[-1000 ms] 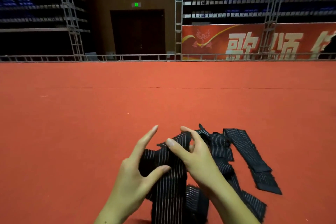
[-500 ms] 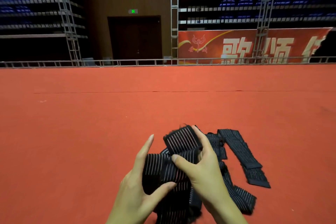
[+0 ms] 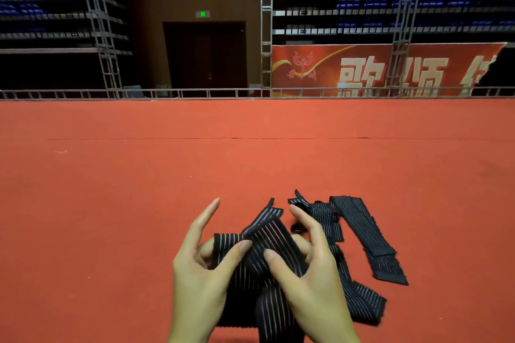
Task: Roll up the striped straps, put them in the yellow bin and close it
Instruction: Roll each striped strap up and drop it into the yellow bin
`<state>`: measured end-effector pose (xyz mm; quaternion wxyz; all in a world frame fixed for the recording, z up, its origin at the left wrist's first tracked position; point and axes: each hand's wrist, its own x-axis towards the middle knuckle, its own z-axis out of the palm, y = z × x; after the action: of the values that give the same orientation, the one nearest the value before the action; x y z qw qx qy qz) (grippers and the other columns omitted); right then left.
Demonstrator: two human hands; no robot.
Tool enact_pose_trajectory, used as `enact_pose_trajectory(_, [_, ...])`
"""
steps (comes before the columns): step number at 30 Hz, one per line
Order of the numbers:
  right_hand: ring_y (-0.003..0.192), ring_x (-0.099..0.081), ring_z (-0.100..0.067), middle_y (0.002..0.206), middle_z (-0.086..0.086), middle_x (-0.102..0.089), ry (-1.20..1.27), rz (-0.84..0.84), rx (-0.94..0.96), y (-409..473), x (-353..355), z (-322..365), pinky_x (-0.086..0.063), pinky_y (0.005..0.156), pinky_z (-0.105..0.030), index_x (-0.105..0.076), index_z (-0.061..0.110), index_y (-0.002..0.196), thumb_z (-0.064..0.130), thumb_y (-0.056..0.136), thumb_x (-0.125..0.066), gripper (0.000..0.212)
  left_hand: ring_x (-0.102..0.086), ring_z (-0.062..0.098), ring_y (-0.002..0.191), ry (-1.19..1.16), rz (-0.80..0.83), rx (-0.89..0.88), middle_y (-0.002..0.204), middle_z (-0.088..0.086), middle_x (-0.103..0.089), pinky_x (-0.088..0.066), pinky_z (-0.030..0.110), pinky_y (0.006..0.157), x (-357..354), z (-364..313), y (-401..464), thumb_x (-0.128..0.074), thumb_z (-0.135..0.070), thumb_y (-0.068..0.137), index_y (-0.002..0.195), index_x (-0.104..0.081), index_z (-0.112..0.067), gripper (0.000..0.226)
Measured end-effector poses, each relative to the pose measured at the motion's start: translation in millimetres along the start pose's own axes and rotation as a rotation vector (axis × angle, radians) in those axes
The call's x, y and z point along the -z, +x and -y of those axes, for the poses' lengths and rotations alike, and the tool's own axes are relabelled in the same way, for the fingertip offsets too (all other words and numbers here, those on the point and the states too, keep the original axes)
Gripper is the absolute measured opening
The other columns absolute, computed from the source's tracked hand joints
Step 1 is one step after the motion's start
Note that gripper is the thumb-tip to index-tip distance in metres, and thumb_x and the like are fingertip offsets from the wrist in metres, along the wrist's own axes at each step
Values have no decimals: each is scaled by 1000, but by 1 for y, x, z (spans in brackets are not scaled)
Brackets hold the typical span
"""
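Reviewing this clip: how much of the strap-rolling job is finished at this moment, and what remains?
Nothing looks finished: no rolled strap shows. In hand: the left hand and right hand both pinch one striped strap, its end folded over between the thumbs. Left: the other straps lie loose and flat on the red carpet beside the right hand. The yellow bin is not in view, so binning and closing are not yet done.
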<state>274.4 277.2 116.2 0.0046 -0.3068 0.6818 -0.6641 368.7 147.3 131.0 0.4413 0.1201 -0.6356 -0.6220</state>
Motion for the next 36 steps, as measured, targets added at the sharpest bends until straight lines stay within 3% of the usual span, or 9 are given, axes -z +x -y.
enact_pose_trajectory(3, [101, -79, -21, 107, -2, -82, 90, 102, -76, -6, 4, 2, -59, 102, -49, -42, 45, 152, 7, 95, -80, 78, -78, 25, 77, -68, -40, 39, 87, 20, -81, -66, 36, 73, 3, 7, 0, -77, -6, 91, 142, -62, -48, 68])
enact_pose_trajectory(6, [101, -80, -25, 106, -8, -83, 201, 83, -170, -10, 11, 1, -62, 99, -43, -50, 34, 148, 2, 93, -80, 70, -82, 29, 82, -70, -35, 54, 95, 15, -83, -66, 31, 69, 7, 9, -3, -71, 5, 95, 148, -57, -42, 71])
enact_pose_trajectory(10, [104, -80, -31, 111, -14, -82, 516, 39, -334, -9, 18, 2, -66, 82, -36, -59, 25, 140, 7, 82, -79, 64, -82, 28, 93, 0, 54, 55, 104, 7, -84, -67, 41, 85, 2, 6, -11, -69, 10, 96, 152, -51, -46, 81])
enact_pose_trajectory(15, [101, -81, -34, 108, -15, -82, 500, -38, -297, -7, 11, 6, -64, 91, -49, -60, 22, 139, -6, 89, -77, 59, -80, 20, 102, 137, 218, 31, 105, -3, -84, -61, 32, 97, -2, 7, -21, -73, 5, 95, 155, -36, -62, 97])
enact_pose_trajectory(18, [99, -81, -29, 105, -11, -83, 414, -23, -229, -8, 13, 11, -66, 86, -40, -61, 28, 137, -8, 89, -78, 62, -80, 16, 92, 136, 163, 28, 100, 1, -84, -60, 23, 87, 1, 6, -20, -78, -4, 93, 156, -38, -55, 91])
enact_pose_trajectory(22, [100, -80, -29, 103, -12, -83, 320, 62, -160, -14, 7, 9, -64, 91, -37, -67, 26, 132, -11, 86, -81, 60, -79, 18, 86, -40, 111, 177, 96, 11, -84, -63, 34, 83, 3, 5, -7, -87, -40, 87, 148, -53, -43, 70])
enact_pose_trajectory(25, [99, -81, -22, 102, -8, -84, 249, 92, -137, -19, 4, 5, -63, 92, -33, -76, 27, 121, -11, 84, -84, 54, -80, 20, 83, -76, 94, 209, 92, 15, -83, -64, 30, 74, 1, 2, -4, -81, -19, 90, 144, -59, -36, 60])
enact_pose_trajectory(30, [77, -74, -12, 80, -11, -79, 219, 1, -57, -16, 15, 5, -57, 73, -23, -83, 19, 84, -1, 82, -86, 20, -81, 24, 86, -22, 74, 136, 90, 15, -83, -61, 42, 89, 2, 3, -8, -75, -8, 91, 145, -58, -41, 65])
enact_pose_trajectory(36, [85, -78, -15, 94, -15, -82, 396, 20, -146, -7, 18, 17, -60, 74, -22, -86, 23, 99, 19, 74, -83, 25, -80, 19, 103, 86, 203, 14, 103, 5, -84, -61, 36, 98, -1, 7, -14, -68, 7, 97, 145, -57, -54, 79])
